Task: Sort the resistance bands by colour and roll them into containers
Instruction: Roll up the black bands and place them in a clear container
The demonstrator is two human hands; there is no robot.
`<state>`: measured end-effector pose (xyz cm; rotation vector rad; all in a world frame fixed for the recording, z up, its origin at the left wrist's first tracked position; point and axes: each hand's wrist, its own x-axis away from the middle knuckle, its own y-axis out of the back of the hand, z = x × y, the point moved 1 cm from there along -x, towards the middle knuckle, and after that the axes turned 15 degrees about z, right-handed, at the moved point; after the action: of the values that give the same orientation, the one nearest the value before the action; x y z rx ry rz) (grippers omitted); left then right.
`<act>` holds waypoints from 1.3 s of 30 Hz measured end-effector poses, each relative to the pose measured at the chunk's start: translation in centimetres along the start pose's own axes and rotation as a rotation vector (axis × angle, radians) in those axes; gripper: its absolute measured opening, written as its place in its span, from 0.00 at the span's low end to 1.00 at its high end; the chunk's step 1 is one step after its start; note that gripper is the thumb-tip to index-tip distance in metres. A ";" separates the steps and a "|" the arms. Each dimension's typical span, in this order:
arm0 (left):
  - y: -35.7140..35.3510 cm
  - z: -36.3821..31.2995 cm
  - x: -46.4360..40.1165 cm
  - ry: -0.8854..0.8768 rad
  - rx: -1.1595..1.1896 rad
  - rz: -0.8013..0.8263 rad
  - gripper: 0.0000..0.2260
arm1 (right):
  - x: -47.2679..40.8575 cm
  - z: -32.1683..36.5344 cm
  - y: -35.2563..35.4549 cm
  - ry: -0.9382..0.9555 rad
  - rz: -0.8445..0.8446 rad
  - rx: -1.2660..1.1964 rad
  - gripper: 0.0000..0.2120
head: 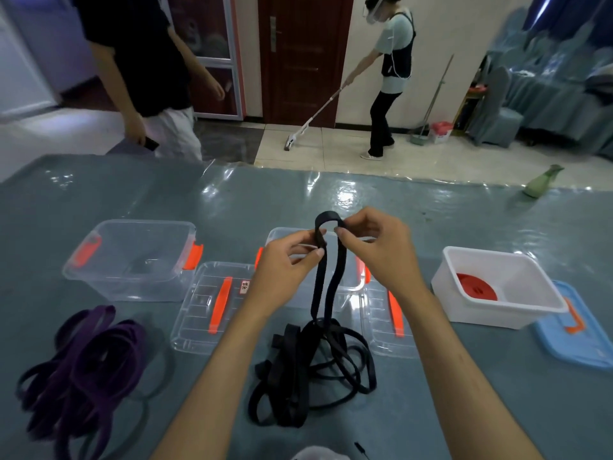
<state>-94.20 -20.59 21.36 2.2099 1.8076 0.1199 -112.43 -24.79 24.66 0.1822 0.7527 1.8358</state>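
A black resistance band (326,277) hangs in a loop above a heap of black bands (308,370) on the table. My left hand (285,263) pinches its left strand near the top. My right hand (374,247) pinches the top bend of the same band. Behind my hands stands a clear container (348,287), mostly hidden. At the left a heap of purple bands (83,366) lies in front of another clear container (129,257) with orange latches. A white tub (497,287) at the right holds a rolled red band (476,287).
Two clear lids with orange handles (212,307) (388,323) lie flat between the containers. A blue lid (577,330) lies beside the white tub. A green spray bottle (539,182) lies at the table's far right. Two people are beyond the table, one mopping the floor.
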 end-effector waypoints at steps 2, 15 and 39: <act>0.3 0.4 -0.4 0.010 -0.002 -0.011 0.14 | -0.4 -0.2 -0.1 -0.002 0.002 -0.052 0.06; 3.8 2.2 -1.9 0.079 0.205 0.030 0.12 | -1.7 -4.6 1.0 -0.239 0.204 -0.581 0.14; -3.0 1.8 -2.9 -0.086 0.305 -0.143 0.09 | -0.4 -4.8 -4.6 -0.173 -0.101 -0.621 0.06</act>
<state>-97.26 -23.19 19.14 2.2276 2.0404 -0.2945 -110.84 -26.17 18.39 -0.1001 0.0515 1.8427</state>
